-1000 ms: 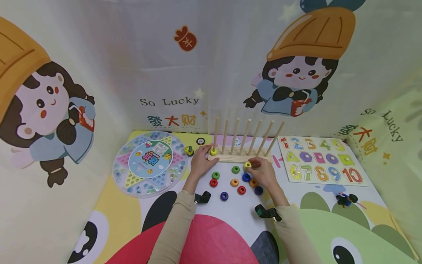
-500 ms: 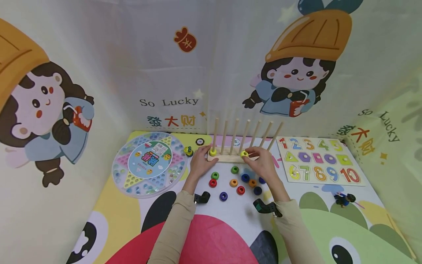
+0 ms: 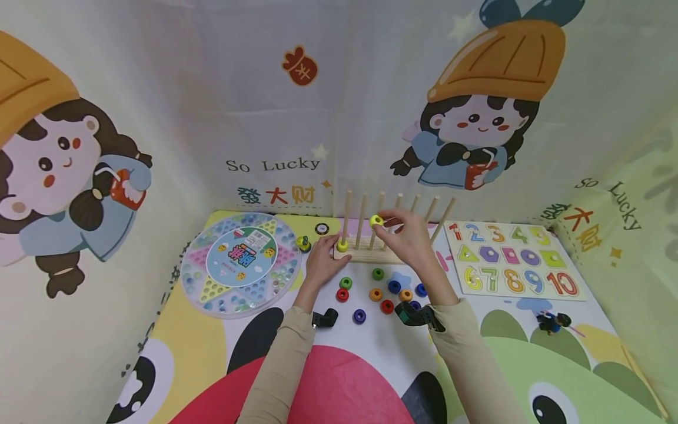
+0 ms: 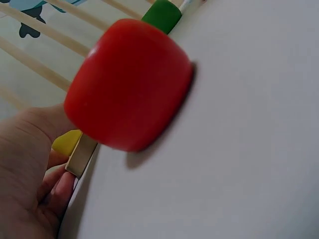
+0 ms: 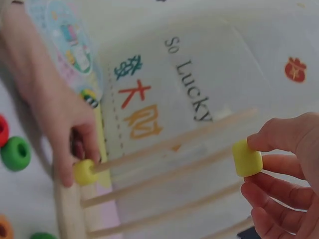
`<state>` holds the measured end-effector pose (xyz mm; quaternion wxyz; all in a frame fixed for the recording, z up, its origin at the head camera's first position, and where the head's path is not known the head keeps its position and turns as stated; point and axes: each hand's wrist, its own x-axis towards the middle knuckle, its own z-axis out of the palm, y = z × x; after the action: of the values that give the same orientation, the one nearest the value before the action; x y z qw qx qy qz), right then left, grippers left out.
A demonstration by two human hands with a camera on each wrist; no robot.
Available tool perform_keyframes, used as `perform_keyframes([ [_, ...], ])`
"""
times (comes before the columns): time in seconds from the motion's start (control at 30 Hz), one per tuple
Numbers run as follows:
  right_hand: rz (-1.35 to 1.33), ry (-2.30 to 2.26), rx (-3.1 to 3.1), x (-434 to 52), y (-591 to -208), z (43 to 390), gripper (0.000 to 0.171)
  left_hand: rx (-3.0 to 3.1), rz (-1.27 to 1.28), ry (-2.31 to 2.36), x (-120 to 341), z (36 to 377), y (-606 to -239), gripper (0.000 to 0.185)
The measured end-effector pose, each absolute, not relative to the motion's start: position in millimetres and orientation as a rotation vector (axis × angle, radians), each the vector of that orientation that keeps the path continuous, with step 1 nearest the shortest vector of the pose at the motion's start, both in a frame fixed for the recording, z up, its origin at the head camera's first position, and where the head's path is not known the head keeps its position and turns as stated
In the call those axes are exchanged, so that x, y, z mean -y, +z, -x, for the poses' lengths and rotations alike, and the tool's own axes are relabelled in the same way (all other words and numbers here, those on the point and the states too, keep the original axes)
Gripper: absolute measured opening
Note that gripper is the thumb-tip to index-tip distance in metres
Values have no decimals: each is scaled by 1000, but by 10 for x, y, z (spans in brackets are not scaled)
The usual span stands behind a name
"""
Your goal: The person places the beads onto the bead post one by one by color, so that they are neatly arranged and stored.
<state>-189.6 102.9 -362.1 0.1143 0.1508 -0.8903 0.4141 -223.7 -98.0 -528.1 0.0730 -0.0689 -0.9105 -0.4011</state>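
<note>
**Yellow ring held up among the peg tops**

At the far left of the mat lies a round marble checkers board [image 3: 241,263] under a clear lid. Just right of it the left hand [image 3: 322,259] grips the left end of the wooden peg rack [image 3: 365,254], fingers curled over the base beside a yellow ring seated on the first peg [image 3: 342,245]. In the left wrist view a red ring [image 4: 128,83] lies on the mat close to that hand, with a green ring [image 4: 162,15] beyond it. In front of the rack, loose rings [image 3: 377,291] in green, red, orange and blue are scattered on the mat between the two forearms. The right hand [image 3: 408,237] is raised near the tops of the middle pegs and pinches a second yellow ring [image 3: 376,221] between thumb and fingertips, the ring in the air and not on any peg. Further right lies a number puzzle board [image 3: 512,258], and near the mat's right edge a small dark toy [image 3: 552,321].
</note>
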Motion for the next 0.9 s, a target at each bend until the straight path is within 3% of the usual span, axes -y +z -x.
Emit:
perform_keyframes([
  [0.5, -534, 1183, 2513, -667, -3185, 2130, 27, 2745, 203, -1203, 998, 2227, -5289, 67],
  [0.9, -474, 1085, 2585, -513, -3155, 2299, 26, 2739, 217, -1207, 1010, 2229, -5292, 67],
])
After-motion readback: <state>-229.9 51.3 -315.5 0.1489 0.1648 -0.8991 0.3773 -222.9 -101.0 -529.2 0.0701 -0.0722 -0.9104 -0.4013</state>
